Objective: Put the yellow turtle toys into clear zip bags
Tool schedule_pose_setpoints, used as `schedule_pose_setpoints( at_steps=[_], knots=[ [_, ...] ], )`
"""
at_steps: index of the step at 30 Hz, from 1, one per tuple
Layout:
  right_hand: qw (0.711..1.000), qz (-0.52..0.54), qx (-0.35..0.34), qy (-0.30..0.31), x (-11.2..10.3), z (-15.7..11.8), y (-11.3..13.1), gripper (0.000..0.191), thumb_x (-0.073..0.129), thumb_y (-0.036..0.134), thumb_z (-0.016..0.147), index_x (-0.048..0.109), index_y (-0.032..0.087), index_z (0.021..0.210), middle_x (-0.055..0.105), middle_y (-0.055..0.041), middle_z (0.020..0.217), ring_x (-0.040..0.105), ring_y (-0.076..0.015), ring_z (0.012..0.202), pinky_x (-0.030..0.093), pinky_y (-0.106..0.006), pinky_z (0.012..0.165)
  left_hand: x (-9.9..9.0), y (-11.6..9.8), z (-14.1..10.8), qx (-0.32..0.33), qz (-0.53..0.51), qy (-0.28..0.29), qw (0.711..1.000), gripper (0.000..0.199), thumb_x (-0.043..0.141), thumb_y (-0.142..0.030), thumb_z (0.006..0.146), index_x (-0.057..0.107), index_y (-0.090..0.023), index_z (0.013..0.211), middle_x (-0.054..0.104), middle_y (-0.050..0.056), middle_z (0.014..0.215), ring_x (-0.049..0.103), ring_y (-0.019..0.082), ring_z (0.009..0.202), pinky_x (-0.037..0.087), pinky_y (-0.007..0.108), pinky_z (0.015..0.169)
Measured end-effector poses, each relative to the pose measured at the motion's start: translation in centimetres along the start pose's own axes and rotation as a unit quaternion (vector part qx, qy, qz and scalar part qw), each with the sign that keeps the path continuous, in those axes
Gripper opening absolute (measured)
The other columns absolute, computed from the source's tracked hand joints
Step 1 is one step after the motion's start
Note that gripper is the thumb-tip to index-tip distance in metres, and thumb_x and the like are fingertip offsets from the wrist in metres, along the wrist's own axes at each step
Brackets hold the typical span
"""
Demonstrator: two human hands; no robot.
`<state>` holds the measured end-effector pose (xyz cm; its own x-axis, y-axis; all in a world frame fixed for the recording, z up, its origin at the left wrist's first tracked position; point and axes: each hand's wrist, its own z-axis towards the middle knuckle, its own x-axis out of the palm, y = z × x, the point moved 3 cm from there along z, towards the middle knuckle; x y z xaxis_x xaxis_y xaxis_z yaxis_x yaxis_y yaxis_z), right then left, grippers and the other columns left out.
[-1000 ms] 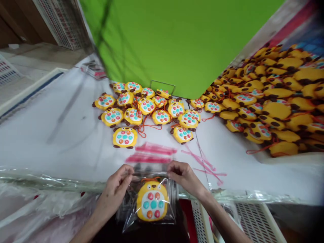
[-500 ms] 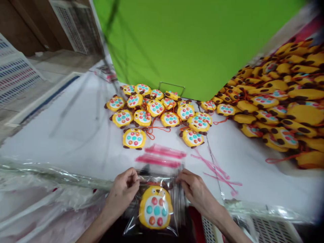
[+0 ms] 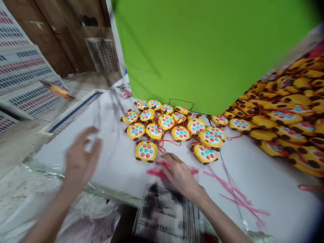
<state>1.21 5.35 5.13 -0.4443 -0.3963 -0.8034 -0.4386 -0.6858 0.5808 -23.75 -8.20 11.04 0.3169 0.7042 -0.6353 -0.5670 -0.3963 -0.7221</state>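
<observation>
My left hand [image 3: 82, 158], blurred by motion, is raised over the left part of the white table with its fingers apart and nothing between them. A yellow toy in a bag [image 3: 60, 91] hangs in the air beyond it, near the crates. My right hand [image 3: 177, 170] reaches over the pink marks on the table, just in front of the yellow toys; its fingers are bent and nothing shows in them. The nearest toy [image 3: 146, 151] lies face up to the left of its fingertips. Below my right hand is a stack of clear printed bags [image 3: 162, 212].
A green board [image 3: 202, 50] stands behind the toys. At the right is a large heap of yellow toys [image 3: 286, 114] with orange cords. White crates [image 3: 27, 74] are stacked on the floor at the left. Pink strips [image 3: 235, 192] lie on the table.
Both hands have left the bagged toy. The left hand moved up and left, the right hand forward. The bagged toy is gone from the stack, and the view has shifted.
</observation>
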Motion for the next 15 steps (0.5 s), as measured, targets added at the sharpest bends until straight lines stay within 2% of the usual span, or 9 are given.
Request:
schedule_pose_setpoints(
  at_steps=[1,2,3,5,6,8,10,13,15],
  knots=[
    [1.000,0.001,-0.004,-0.003,0.5,1.0,0.4,0.032,0.046,0.016,0.085,0.051,0.018,0.117,0.057,-0.0116,0.115,0.057,-0.0224,0.102,0.047,-0.036,0.086,2.3,0.1,-0.9,-0.006,0.004,0.053,0.999,0.045,0.051,-0.047,0.075,0.055,-0.018,0.109,0.065,0.006,0.101,0.063,0.024,0.081,0.051,0.034,0.064],
    [1.000,0.000,-0.004,-0.005,1.1,1.8,0.6,0.036,0.047,0.017,0.085,0.049,0.018,0.121,0.054,-0.0124,0.119,0.055,-0.0231,0.106,0.047,-0.037,0.088,4.9,0.3,-1.9,-0.022,-0.021,0.130,0.991,0.046,0.050,-0.048,0.076,0.055,-0.016,0.109,0.066,0.009,0.097,0.063,0.024,0.077,0.051,0.034,0.063],
    [1.000,-0.003,-0.002,-0.004,1.6,2.5,0.8,0.039,0.048,0.018,0.085,0.046,0.017,0.124,0.052,-0.0135,0.123,0.054,-0.0240,0.109,0.046,-0.038,0.089,7.1,0.4,-2.9,-0.033,-0.064,0.183,0.980,0.045,0.050,-0.047,0.076,0.056,-0.015,0.108,0.066,0.010,0.097,0.064,0.023,0.077,0.051,0.034,0.065],
    [1.000,-0.013,0.000,0.000,2.5,3.3,1.0,0.047,0.051,0.023,0.084,0.041,0.015,0.129,0.048,-0.0163,0.128,0.050,-0.0264,0.114,0.046,-0.040,0.090,10.4,0.3,-4.1,-0.054,-0.149,0.208,0.965,0.042,0.051,-0.043,0.076,0.056,-0.014,0.105,0.067,0.012,0.094,0.063,0.023,0.081,0.051,0.034,0.068],
    [1.000,-0.021,-0.003,0.002,3.0,3.4,1.1,0.053,0.055,0.026,0.082,0.039,0.013,0.131,0.046,-0.0178,0.130,0.047,-0.0281,0.117,0.045,-0.042,0.091,11.4,0.2,-4.5,-0.057,-0.170,0.211,0.961,0.040,0.051,-0.042,0.076,0.056,-0.014,0.104,0.067,0.012,0.095,0.063,0.023,0.083,0.051,0.034,0.069],
    [0.999,-0.046,-0.013,0.000,3.7,3.4,1.1,0.067,0.065,0.029,0.074,0.037,0.012,0.133,0.040,-0.0202,0.134,0.040,-0.0321,0.122,0.044,-0.045,0.093,12.3,-0.3,-4.8,-0.059,-0.195,0.207,0.957,0.037,0.048,-0.041,0.079,0.056,-0.015,0.104,0.066,0.011,0.097,0.063,0.023,0.084,0.051,0.034,0.070],
    [0.997,-0.079,-0.012,-0.008,4.2,3.1,0.9,0.074,0.071,0.023,0.068,0.037,0.014,0.133,0.036,-0.0207,0.136,0.037,-0.0348,0.123,0.042,-0.049,0.094,12.4,-1.0,-5.1,-0.064,-0.217,0.207,0.952,0.035,0.047,-0.040,0.081,0.056,-0.016,0.104,0.065,0.010,0.099,0.063,0.021,0.081,0.051,0.034,0.071],
    [0.996,-0.087,0.002,-0.025,3.6,2.7,0.4,0.063,0.060,0.012,0.072,0.040,0.017,0.132,0.042,-0.0185,0.132,0.043,-0.0332,0.118,0.045,-0.048,0.089,12.4,-2.2,-5.8,-0.076,-0.273,0.210,0.936,0.032,0.049,-0.039,0.081,0.056,-0.016,0.102,0.064,0.009,0.098,0.063,0.020,0.080,0.051,0.033,0.073],
    [0.999,-0.023,0.012,-0.043,2.3,2.7,-0.3,0.054,0.053,0.012,0.077,0.042,0.019,0.130,0.047,-0.0152,0.128,0.049,-0.0299,0.113,0.046,-0.046,0.087,12.5,-2.9,-6.3,-0.081,-0.315,0.216,0.921,0.030,0.050,-0.038,0.082,0.055,-0.016,0.101,0.063,0.009,0.099,0.062,0.020,0.083,0.050,0.032,0.073]
  ],
)
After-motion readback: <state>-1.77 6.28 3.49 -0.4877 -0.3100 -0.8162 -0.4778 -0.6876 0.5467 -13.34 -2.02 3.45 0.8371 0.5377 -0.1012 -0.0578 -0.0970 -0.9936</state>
